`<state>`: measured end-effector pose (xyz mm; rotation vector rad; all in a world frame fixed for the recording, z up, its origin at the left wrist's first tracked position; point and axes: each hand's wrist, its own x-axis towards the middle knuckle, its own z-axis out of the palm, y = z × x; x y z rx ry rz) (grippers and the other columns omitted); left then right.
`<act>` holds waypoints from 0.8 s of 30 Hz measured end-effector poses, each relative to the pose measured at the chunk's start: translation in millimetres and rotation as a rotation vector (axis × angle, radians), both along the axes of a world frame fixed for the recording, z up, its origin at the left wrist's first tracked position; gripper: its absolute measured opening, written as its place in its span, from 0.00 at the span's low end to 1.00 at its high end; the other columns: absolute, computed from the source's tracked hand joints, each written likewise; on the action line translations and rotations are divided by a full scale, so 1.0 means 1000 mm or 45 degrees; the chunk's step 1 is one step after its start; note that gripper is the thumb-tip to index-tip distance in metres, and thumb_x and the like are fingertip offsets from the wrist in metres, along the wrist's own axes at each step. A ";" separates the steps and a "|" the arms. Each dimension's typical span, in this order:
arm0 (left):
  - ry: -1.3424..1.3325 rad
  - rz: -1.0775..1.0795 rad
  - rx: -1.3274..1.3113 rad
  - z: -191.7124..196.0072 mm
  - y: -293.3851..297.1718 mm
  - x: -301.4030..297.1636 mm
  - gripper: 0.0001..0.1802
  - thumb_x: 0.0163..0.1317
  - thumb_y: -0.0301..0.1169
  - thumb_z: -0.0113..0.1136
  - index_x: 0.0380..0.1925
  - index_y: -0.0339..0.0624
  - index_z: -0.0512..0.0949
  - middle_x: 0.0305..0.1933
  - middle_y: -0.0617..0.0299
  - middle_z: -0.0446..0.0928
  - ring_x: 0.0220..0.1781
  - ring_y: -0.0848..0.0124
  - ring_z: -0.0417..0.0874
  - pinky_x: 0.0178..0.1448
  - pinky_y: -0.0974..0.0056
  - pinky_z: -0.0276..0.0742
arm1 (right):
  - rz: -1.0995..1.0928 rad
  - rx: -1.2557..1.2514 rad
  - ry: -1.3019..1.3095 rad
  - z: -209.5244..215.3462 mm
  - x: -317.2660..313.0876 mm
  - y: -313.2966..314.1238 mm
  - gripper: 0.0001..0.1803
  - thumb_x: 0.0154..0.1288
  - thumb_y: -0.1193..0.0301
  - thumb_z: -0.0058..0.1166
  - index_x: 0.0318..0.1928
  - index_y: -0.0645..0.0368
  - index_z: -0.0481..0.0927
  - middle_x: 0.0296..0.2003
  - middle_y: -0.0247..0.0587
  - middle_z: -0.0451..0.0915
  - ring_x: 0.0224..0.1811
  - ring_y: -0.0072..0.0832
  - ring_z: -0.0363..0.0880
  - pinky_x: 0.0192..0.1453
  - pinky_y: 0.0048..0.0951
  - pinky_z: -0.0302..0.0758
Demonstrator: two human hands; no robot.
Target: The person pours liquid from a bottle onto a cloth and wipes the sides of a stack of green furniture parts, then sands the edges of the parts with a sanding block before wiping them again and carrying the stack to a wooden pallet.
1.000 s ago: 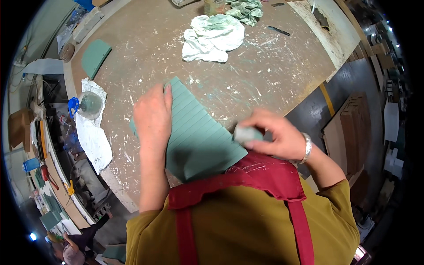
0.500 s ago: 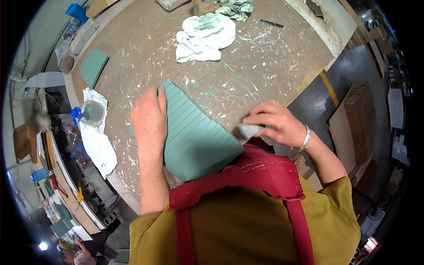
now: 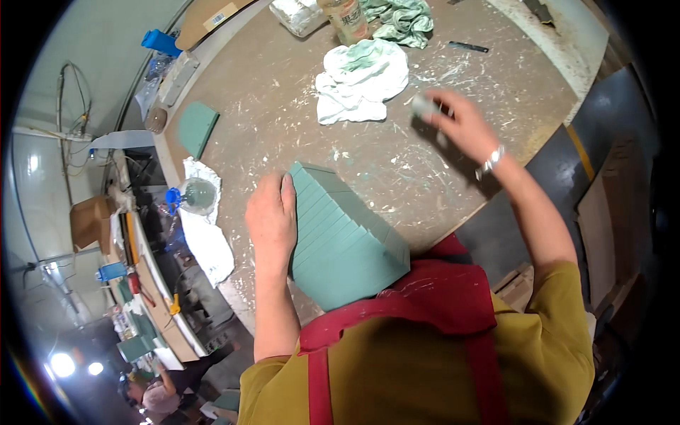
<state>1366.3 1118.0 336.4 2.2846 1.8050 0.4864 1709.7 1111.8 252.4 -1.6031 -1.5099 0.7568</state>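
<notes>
A green wedge-shaped block (image 3: pixel 347 262) with rows of parallel grooves stands tilted against my red apron at the table's near edge. My left hand (image 3: pixel 270 216) grips its left side, the thumb pressed along the upper corner. Out to the right, above the tabletop, my right hand (image 3: pixel 464 124) pinches a small pale grey-green pad (image 3: pixel 425 108); motion blurs it, so its exact kind is unclear. A crumpled white cloth (image 3: pixel 361 81) with green stains lies just left of the pad.
On the brown, paint-flecked table (image 3: pixel 273 106) are a flat green piece (image 3: pixel 197 129), a clear blue-capped bottle (image 3: pixel 197 197) on a white cloth (image 3: pixel 209 248), a jar (image 3: pixel 345 21), a green-stained rag (image 3: pixel 400 21) and a dark thin tool (image 3: pixel 468 47). Another person (image 3: pixel 161 397) is at lower left.
My right hand has moved up and away from the block's lower right corner, carrying the pad over the table. The block has tipped, showing more of its right side; my left hand still holds it.
</notes>
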 end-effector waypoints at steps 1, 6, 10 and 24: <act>-0.007 -0.008 -0.008 0.004 0.001 0.005 0.12 0.70 0.34 0.50 0.36 0.36 0.76 0.35 0.46 0.76 0.39 0.44 0.77 0.41 0.47 0.70 | -0.118 0.072 -0.140 -0.014 0.012 0.020 0.22 0.63 0.62 0.62 0.54 0.58 0.78 0.49 0.46 0.80 0.50 0.41 0.80 0.54 0.37 0.75; 0.068 -0.023 -0.011 0.002 0.001 0.004 0.11 0.70 0.33 0.49 0.37 0.35 0.75 0.36 0.47 0.73 0.39 0.46 0.75 0.42 0.51 0.70 | -0.153 0.082 -0.556 -0.040 0.024 0.059 0.22 0.61 0.67 0.62 0.55 0.58 0.77 0.48 0.45 0.77 0.51 0.44 0.76 0.55 0.39 0.74; 0.047 0.016 -0.023 0.003 -0.003 0.005 0.12 0.70 0.32 0.49 0.38 0.34 0.76 0.36 0.47 0.73 0.39 0.46 0.76 0.43 0.52 0.71 | -0.252 0.419 -0.602 -0.033 0.006 0.049 0.25 0.59 0.71 0.62 0.58 0.58 0.75 0.51 0.48 0.75 0.53 0.47 0.74 0.58 0.41 0.72; -0.216 -0.021 0.083 0.003 -0.002 -0.009 0.12 0.69 0.31 0.51 0.46 0.36 0.79 0.46 0.49 0.77 0.48 0.52 0.79 0.53 0.58 0.74 | 0.711 -0.159 1.083 -0.025 -0.195 0.021 0.27 0.79 0.53 0.35 0.56 0.64 0.73 0.51 0.50 0.77 0.55 0.39 0.74 0.63 0.34 0.67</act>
